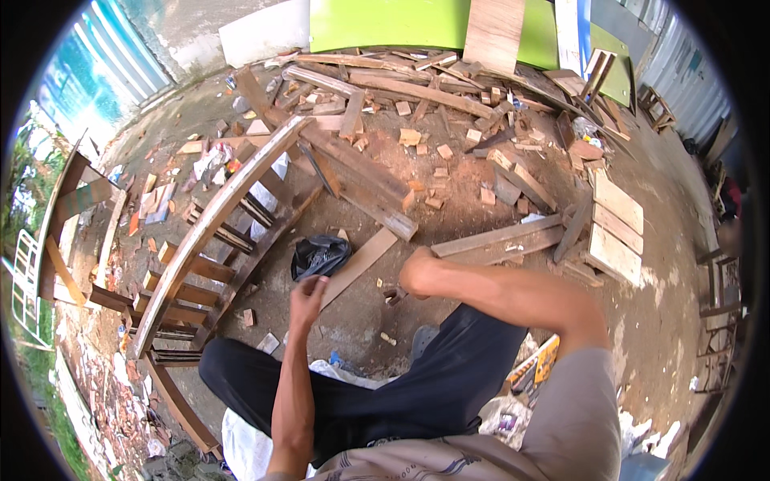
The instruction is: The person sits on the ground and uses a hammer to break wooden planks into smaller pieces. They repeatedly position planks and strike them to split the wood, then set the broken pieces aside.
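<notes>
My left hand (307,298) is raised beside a black plastic bag (319,256), which stands open with small, thin, greyish pieces inside. Its fingers are curled together, and whatever they pinch is too small to make out. My right hand (420,272) is closed in a fist in front of my bent right leg. A dark metal end showing just beside that fist looks like the head of a hammer (392,296); its handle is mostly hidden. Between my hands a flat wooden board (361,267) lies slanted on the ground, one end near the bag.
A curved wooden frame with slats (216,232) stands at my left. Ahead lie scattered beams (425,92) and offcuts (410,137). A small assembly of pale planks (616,224) is to the right, a green panel (385,24) at the back. A saw with an orange handle (545,361) lies by my right thigh.
</notes>
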### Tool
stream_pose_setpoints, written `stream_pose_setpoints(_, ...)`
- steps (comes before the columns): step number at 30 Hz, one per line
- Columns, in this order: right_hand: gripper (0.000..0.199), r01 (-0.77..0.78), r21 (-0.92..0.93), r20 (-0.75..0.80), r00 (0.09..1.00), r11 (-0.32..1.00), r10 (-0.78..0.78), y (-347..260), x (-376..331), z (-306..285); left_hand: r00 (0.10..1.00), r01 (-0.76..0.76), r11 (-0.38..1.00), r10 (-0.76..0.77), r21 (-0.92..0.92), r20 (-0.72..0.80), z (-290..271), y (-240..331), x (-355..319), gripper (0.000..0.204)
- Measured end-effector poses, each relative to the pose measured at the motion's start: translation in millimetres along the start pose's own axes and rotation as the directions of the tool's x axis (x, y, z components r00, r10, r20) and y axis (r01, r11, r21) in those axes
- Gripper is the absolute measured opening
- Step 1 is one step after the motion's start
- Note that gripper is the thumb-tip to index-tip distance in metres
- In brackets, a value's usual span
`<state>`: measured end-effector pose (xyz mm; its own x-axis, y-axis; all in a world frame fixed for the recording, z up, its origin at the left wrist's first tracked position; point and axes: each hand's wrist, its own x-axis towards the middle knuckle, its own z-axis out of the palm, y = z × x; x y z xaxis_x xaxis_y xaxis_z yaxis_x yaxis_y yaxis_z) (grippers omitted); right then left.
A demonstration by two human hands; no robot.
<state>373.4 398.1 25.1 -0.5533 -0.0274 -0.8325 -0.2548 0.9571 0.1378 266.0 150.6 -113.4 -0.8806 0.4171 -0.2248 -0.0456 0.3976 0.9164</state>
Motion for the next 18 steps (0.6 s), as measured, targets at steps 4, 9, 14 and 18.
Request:
stream_pose_setpoints(4,0.03,-0.025,0.092,-0.015,1.0,0.995,0.027,25.0,22.4,2.2,0.978,-0.17,0.977,0.15,0.132,0.146,44.4,27.3,67.1,0.042)
stream_pose_setpoints(9,0.031,0.028,0.132,-0.086,0.996,0.991,-0.017,31.0,15.5,4.3,0.972,-0.218,0.976,0.216,0.013,0.094,55.3,23.6,65.4,0.043)
stream_pose_setpoints(14,0.032,0.197,0.031,-0.129,0.973,0.98,-0.191,37.3,16.4,5.8,0.958,0.277,0.955,-0.283,0.104,0.046,21.2,-13.7,-29.0,0.042)
stream_pose_setpoints(18,0.034,0.227,0.012,-0.086,0.971,0.974,-0.225,23.5,33.9,-3.6,0.97,0.235,0.97,-0.231,0.054,-0.071,4.2,-0.6,-28.1,0.044)
